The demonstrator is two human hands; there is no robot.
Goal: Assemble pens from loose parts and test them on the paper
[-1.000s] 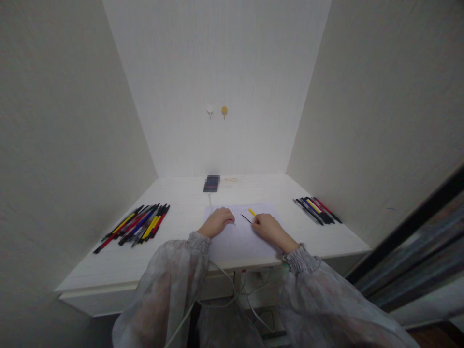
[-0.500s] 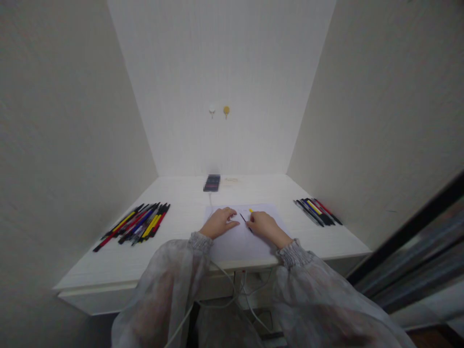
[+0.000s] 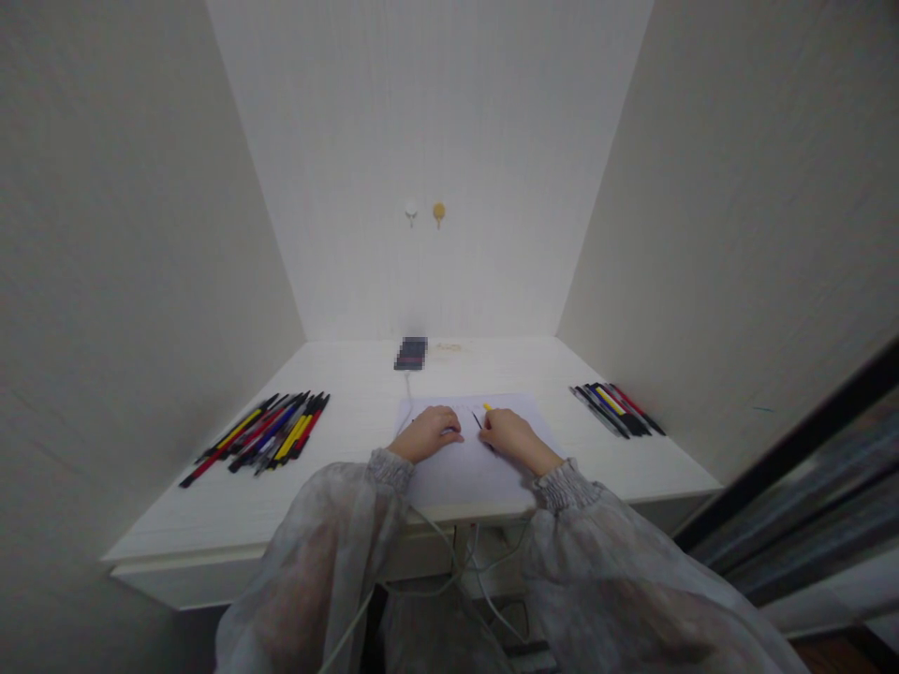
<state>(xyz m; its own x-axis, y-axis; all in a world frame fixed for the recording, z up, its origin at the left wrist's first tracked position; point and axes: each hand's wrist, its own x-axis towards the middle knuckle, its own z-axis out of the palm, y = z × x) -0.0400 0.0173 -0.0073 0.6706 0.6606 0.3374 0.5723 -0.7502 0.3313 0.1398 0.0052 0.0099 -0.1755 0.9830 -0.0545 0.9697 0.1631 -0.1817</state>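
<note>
Near the centre of the frame, a slim dark rod lies over the white paper, between the two hands but clearly nearer the right hand. Its long axis slants from upper left to lower right, so the lower end runs into the right grip, while the free end points up and away toward the top of the sheet. That grip looks closed, thumb and curled fingers pinching the rod's lower end. A yellow piece peeks out just above the same fingers; whether they hold it too, I can't tell. The left hand rests left of centre, fingers bent and thumb pointing right toward the rod, apart from it; whether its grip has anything is hidden.
</note>
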